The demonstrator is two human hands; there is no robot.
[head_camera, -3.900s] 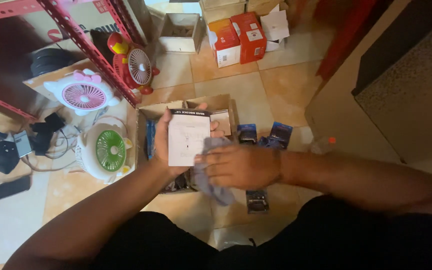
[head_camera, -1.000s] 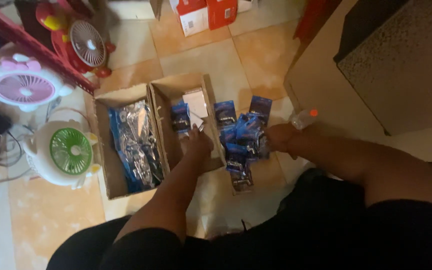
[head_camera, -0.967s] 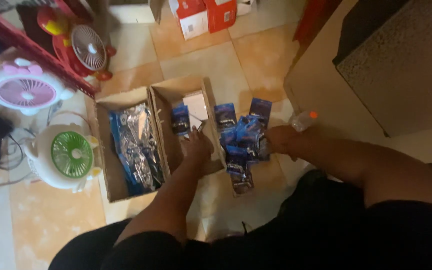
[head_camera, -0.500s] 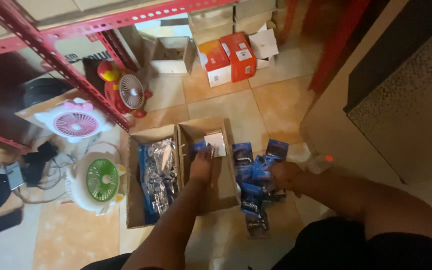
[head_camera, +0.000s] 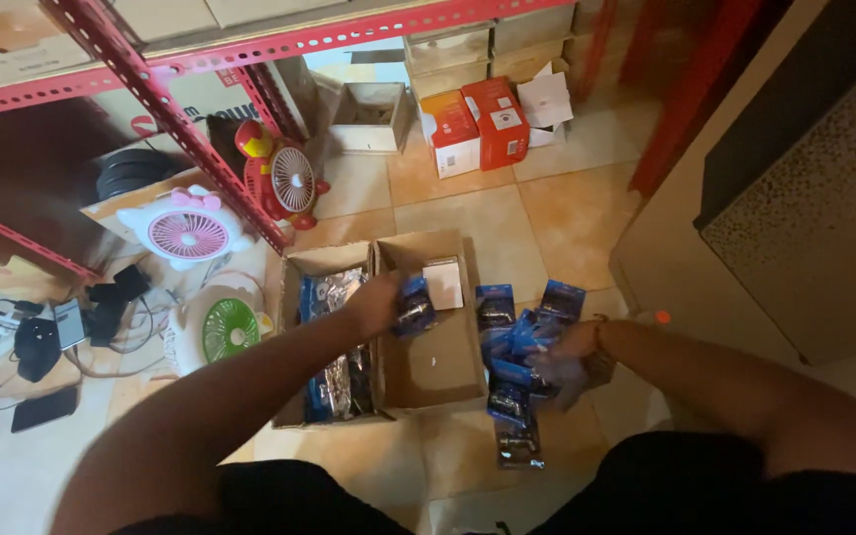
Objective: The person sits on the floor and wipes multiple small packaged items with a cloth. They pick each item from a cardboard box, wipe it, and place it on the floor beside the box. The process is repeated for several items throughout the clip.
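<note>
My left hand (head_camera: 376,302) holds a small blue packet (head_camera: 415,304) over the right-hand cardboard box (head_camera: 445,372), which also has a white carton (head_camera: 443,281) lying at its far end. The left-hand cardboard box (head_camera: 294,282) beside it is filled with silvery blue packets (head_camera: 334,372). My right hand (head_camera: 569,352) rests on a heap of blue packets (head_camera: 512,367) lying on the tiled floor to the right of the boxes; whether its fingers grip anything I cannot tell.
Three small fans stand at the left: green (head_camera: 222,330), pink (head_camera: 187,226) and red (head_camera: 282,173). A red metal shelf rack (head_camera: 165,94) rises behind them. Orange cartons (head_camera: 475,124) sit farther back. Cables and chargers (head_camera: 37,332) lie at far left. A cabinet (head_camera: 804,198) stands at the right.
The white carton and cloth left my hands and the carton lies in the box. My left hand picked up a blue packet and lifted it leftward. My right hand stays on the heap.
</note>
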